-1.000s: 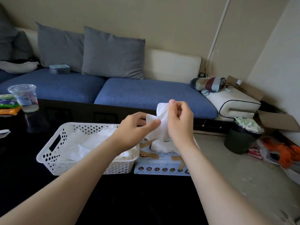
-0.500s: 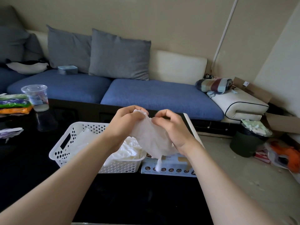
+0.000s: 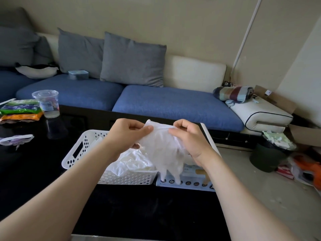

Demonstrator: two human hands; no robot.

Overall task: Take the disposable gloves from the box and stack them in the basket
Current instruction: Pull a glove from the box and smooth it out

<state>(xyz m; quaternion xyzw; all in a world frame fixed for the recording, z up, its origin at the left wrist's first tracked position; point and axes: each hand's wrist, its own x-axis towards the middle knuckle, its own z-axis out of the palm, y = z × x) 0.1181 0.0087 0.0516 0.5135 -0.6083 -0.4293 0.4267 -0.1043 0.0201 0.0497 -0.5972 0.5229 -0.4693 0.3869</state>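
Observation:
A thin translucent white glove (image 3: 163, 150) hangs in the air, fingers pointing down, above the gap between basket and box. My left hand (image 3: 127, 134) pinches its cuff at the left, and my right hand (image 3: 189, 138) pinches the cuff at the right, stretching it flat between them. Below sits the white perforated basket (image 3: 81, 150) on the black table, with a heap of crumpled gloves (image 3: 133, 162) inside. The glove box (image 3: 192, 180) stands right beside the basket, mostly hidden behind the hanging glove and my right wrist.
A clear plastic cup (image 3: 46, 106) and snack packets (image 3: 19, 110) lie at the table's far left. A blue sofa (image 3: 173, 103) with grey cushions runs behind the table. On the floor to the right stand a dark waste bin (image 3: 267, 153) and cardboard boxes.
The glove came up out of the box, first bunched between both hands, and now hangs spread open by its cuff. Both hands moved slightly apart and lower.

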